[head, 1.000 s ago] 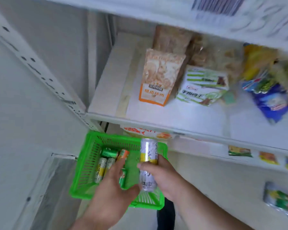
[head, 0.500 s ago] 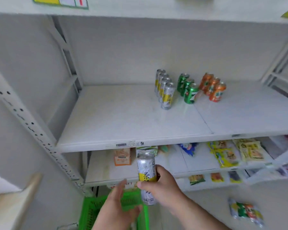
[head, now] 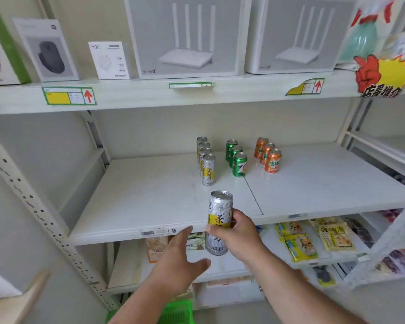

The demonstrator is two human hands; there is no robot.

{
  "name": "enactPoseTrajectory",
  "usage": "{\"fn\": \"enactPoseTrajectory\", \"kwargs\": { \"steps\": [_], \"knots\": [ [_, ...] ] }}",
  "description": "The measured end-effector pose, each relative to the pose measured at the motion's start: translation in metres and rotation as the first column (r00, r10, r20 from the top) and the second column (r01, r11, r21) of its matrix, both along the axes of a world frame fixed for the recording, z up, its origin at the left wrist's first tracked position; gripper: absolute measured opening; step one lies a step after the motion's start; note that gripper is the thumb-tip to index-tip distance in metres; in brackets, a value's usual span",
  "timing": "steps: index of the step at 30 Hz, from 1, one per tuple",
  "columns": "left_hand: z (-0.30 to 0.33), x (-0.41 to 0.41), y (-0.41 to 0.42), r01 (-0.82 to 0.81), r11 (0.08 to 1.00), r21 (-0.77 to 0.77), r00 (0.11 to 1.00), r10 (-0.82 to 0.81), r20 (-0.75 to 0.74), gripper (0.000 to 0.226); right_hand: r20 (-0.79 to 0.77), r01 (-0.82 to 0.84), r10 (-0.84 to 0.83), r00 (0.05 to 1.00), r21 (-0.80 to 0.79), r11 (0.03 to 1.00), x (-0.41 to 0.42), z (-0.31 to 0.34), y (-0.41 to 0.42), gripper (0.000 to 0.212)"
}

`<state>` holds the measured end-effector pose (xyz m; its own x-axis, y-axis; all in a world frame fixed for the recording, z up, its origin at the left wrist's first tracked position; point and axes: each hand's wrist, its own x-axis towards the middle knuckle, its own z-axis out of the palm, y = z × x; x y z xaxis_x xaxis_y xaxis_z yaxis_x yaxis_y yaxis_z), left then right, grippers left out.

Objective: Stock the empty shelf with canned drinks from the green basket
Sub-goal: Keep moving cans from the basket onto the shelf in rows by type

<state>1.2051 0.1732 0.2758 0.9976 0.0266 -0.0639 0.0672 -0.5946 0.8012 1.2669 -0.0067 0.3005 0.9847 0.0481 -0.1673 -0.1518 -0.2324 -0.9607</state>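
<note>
basket: green basket [head: 177, 312], only a corner shows, below + just behind L forearm at bottom edge; contents not visible.
L hand: left hand [head: 178, 258] empty, fingers straight + loosely spread, thumb out to the R; just L of and slightly below the held can, not touching it.
R hand: right hand [head: 237, 235] wrapped round mid-body of a tall silver/yellow can [head: 219, 220], thumb across the front label, fingers behind.
held can: upright, tab end up, top half sticking above R hand; in front of the shelf's front lip, not set down.
shelf: white shelf [head: 138, 202] just beyond both hands, front edge level w/ R hand's knuckles; bare board straight ahead of L hand.
silver row: 4 matching silver/yellow cans [head: 208, 169] in a front-to-back line, straight beyond the held can.
green row: 3 green cans [head: 239, 164] beyond R hand, just R of silver row.
orange row: 3 orange cans [head: 272, 161] further R again, same depth.
below: snack packs [head: 299, 239] on lower shelf, R of R wrist.
above: router boxes [head: 187, 36] on top shelf, far beyond hands.
</note>
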Motion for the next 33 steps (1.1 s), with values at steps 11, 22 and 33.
{"fn": "enactPoseTrajectory", "kwargs": {
  "steps": [11,22,33],
  "knots": [
    [0.007,0.067,-0.088,-0.162,0.987,0.008,0.986,0.163,-0.042,0.096,-0.007,-0.116,0.115,0.993,-0.030,0.993,0.086,-0.005,-0.079,0.041],
    [-0.009,0.128,-0.078,-0.178,0.983,0.043,0.982,0.180,-0.054,0.094,-0.029,-0.124,0.123,0.992,-0.079,0.989,0.146,-0.024,-0.063,0.047],
    [-0.026,0.180,-0.050,-0.149,0.987,0.061,0.988,0.152,-0.038,0.095,0.005,-0.042,0.044,0.999,-0.153,0.987,0.195,-0.053,-0.021,0.048]
  ]
}}
